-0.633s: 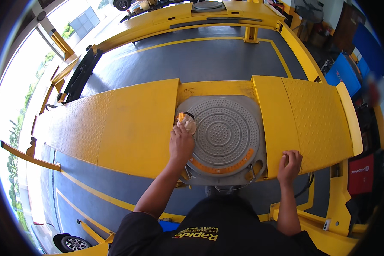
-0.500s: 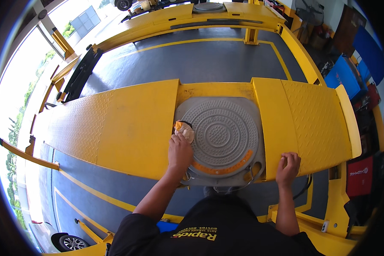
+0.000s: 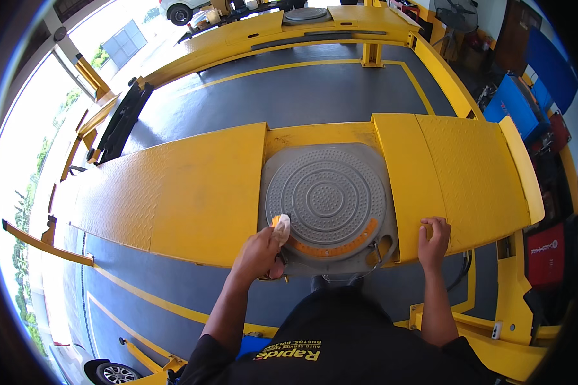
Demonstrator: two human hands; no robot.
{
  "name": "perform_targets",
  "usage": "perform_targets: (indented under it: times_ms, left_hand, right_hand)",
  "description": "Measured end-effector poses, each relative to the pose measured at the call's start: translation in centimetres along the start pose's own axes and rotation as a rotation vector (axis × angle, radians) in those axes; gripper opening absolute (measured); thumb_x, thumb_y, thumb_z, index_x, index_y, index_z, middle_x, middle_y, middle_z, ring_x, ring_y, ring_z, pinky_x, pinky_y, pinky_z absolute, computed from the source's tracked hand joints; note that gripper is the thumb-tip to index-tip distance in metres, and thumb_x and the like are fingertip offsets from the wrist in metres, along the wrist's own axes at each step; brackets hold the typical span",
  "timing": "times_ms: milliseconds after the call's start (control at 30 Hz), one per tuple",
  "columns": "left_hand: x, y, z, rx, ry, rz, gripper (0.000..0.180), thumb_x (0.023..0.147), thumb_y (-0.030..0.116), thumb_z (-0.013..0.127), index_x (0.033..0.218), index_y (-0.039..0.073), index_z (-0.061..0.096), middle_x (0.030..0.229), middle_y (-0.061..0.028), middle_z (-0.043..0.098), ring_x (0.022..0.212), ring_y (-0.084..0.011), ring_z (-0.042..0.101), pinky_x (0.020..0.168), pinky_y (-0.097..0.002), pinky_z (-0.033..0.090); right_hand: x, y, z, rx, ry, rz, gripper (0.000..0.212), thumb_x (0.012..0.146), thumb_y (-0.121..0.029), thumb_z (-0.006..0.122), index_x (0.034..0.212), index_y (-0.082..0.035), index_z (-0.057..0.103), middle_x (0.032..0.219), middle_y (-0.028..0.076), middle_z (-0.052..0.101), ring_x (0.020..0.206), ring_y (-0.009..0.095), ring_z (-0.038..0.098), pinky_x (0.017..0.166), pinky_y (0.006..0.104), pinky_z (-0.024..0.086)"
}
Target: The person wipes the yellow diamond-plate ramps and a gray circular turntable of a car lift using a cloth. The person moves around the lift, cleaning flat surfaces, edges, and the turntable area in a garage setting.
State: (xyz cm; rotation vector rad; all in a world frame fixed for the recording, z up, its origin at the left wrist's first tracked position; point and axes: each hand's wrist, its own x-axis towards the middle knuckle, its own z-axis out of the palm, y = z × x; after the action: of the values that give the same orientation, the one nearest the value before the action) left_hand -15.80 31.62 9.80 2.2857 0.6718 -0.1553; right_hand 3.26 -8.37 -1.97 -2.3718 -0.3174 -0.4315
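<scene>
The left hand (image 3: 258, 255) is pinching a white cloth (image 3: 281, 229) against the grey turntable's (image 3: 325, 196) near-left rim, while the right hand (image 3: 434, 239), fingers curled, is gripping the yellow ramp's (image 3: 469, 173) near edge.

A second yellow ramp (image 3: 302, 25) stands across the grey floor (image 3: 289, 96); blue cabinets (image 3: 517, 102) and a red machine (image 3: 546, 253) sit right.
</scene>
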Motion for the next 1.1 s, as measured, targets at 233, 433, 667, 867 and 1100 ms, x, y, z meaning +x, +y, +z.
perform_targets:
  times_ms: [233, 433, 667, 867, 1100]
  left_hand:
    - [-0.5, 5.9, 1.7, -0.961, -0.304, 0.149, 0.031, 0.108, 0.016, 0.054, 0.132, 0.001, 0.066, 0.101, 0.0033, 0.065, 0.091, -0.0044, 0.057, 0.08, -0.0242, 0.046]
    - [1.4, 7.9, 5.4, -0.739, -0.297, 0.394, 0.044, 0.106, 0.015, 0.06, 0.147, -0.001, 0.058, 0.125, -0.009, 0.07, 0.117, -0.0147, 0.063, 0.101, -0.0302, 0.048]
    - [3.5, 2.2, 2.6, -0.533, 0.157, 0.283, 0.037, 0.108, 0.013, 0.058, 0.141, -0.002, 0.064, 0.129, -0.0139, 0.073, 0.124, -0.0206, 0.065, 0.109, -0.0351, 0.049]
    - [3.4, -2.2, 0.3, -0.445, 0.273, 0.234, 0.034, 0.109, 0.015, 0.058, 0.138, -0.002, 0.066, 0.126, -0.0133, 0.075, 0.122, -0.0199, 0.068, 0.107, -0.0347, 0.052]
    - [0.9, -10.6, -2.4, -0.488, 0.475, 0.092, 0.031, 0.11, 0.014, 0.058, 0.136, 0.0, 0.068, 0.127, -0.0146, 0.075, 0.124, -0.0219, 0.068, 0.109, -0.0354, 0.051]
  right_hand:
    - [1.7, -9.6, -3.2, 0.902, -0.358, 0.194, 0.044, 0.101, -0.033, 0.073, 0.132, -0.003, 0.064, 0.122, 0.01, 0.066, 0.114, 0.018, 0.061, 0.102, 0.0368, 0.048]
    - [3.7, -12.3, -4.2, 0.661, -0.487, 0.027, 0.033, 0.094, -0.023, 0.079, 0.118, -0.003, 0.069, 0.097, 0.005, 0.07, 0.091, 0.013, 0.065, 0.085, 0.029, 0.053]
    - [7.7, -10.6, 1.9, 0.101, -0.383, -0.06, 0.032, 0.093, -0.014, 0.071, 0.121, 0.001, 0.064, 0.124, 0.021, 0.066, 0.103, 0.034, 0.071, 0.089, 0.0437, 0.059]
    - [1.1, -12.6, 4.8, -0.357, -0.368, -0.184, 0.052, 0.096, -0.006, 0.067, 0.143, 0.002, 0.046, 0.132, 0.025, 0.065, 0.112, 0.046, 0.067, 0.097, 0.0485, 0.058]
    - [-1.3, -15.1, -0.8, -0.217, -0.725, 0.163, 0.044, 0.091, -0.002, 0.073, 0.133, -0.004, 0.06, 0.135, 0.023, 0.067, 0.114, 0.04, 0.07, 0.095, 0.0497, 0.058]
